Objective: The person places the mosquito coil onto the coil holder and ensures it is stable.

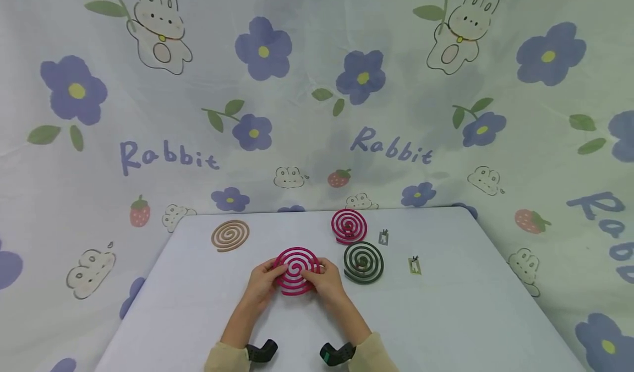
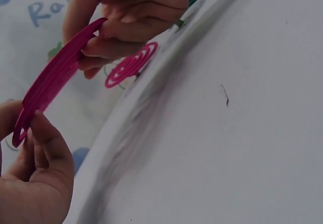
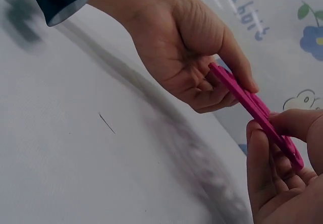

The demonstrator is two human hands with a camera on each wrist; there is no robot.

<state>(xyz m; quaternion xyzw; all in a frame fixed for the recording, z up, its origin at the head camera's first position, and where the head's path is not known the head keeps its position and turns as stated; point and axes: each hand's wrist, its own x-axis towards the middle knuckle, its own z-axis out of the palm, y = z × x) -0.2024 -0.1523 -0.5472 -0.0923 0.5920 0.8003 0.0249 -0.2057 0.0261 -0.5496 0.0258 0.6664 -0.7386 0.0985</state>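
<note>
Both hands hold a pink mosquito coil point(image 1: 296, 267), raised above the white table with its spiral face toward the head camera. My left hand point(image 1: 261, 285) pinches its left edge, thumb in front. At the right edge, the thumb and fingers of my right hand point(image 1: 330, 285) pinch it too. Seen nearly edge-on in the left wrist view, the coil point(image 2: 60, 75) spans the gap between the hands. Just right of the hands lies a dark green coil point(image 1: 363, 262), and behind it another pink coil point(image 1: 349, 226). A small darker piece shows at the middle of each.
A tan coil point(image 1: 230, 233) lies at the back left of the white table point(image 1: 446, 317). Toward the right are two small metal coil stands, one silvery point(image 1: 383, 238) and one yellowish point(image 1: 414, 265). A rabbit-and-flower printed cloth point(image 1: 297, 113) hangs behind the table.
</note>
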